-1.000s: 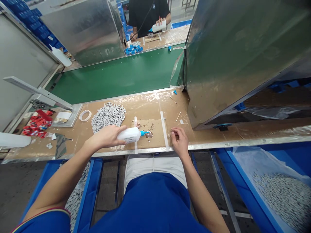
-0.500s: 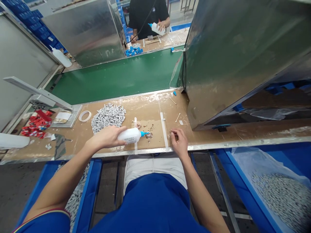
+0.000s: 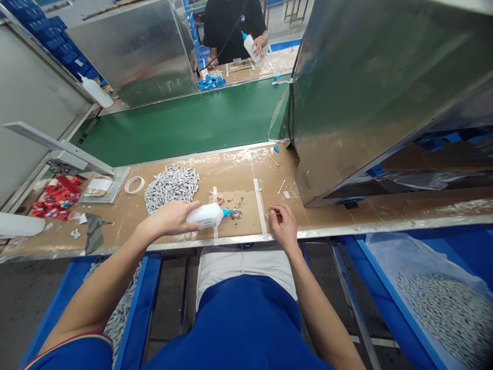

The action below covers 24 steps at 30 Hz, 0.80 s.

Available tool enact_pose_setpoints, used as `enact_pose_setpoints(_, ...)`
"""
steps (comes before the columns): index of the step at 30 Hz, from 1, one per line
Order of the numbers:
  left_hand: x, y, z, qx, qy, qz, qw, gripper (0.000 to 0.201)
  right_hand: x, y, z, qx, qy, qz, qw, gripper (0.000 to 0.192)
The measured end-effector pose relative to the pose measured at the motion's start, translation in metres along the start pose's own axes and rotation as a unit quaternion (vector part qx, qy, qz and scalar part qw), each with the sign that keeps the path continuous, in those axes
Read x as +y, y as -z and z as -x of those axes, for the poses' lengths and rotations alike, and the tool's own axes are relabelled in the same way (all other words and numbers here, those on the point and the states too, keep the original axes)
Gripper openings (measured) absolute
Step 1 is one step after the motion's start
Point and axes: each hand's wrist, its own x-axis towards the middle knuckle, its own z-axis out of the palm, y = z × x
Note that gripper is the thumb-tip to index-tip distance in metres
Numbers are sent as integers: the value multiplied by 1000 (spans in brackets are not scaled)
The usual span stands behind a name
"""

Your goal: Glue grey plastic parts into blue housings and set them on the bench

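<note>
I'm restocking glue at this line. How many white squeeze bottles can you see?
4: one in the left hand, its squeeze bottle tipped sideways; one lying at the bench's far left edge; one by the metal panel; one held by the co-worker. Others may be hidden.

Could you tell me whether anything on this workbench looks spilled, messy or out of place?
Nothing looks damaged. The left hand holds a white bottle on its side, its blue tip at a small puddle on the bench. The grey parts lie in a loose heap, and stray sticks are scattered nearby.

Single head-worn view, forward and down, close over workbench (image 3: 339,226).
</note>
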Motion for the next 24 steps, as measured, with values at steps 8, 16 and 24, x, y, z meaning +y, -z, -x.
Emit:
enact_pose_setpoints(8,-5,-7,-1,8,-10,70,997,44,1,-1,0,-1,4,8,1000,22)
enact_pose_setpoints(16,-11,-22,10,-5,6,189,982,56,0,-4,1,8,8,25,1000,23)
enact_pose_setpoints(24,-42,-111,34,159,36,485,859,66,-1,-6,-2,12,9,63,998,29)
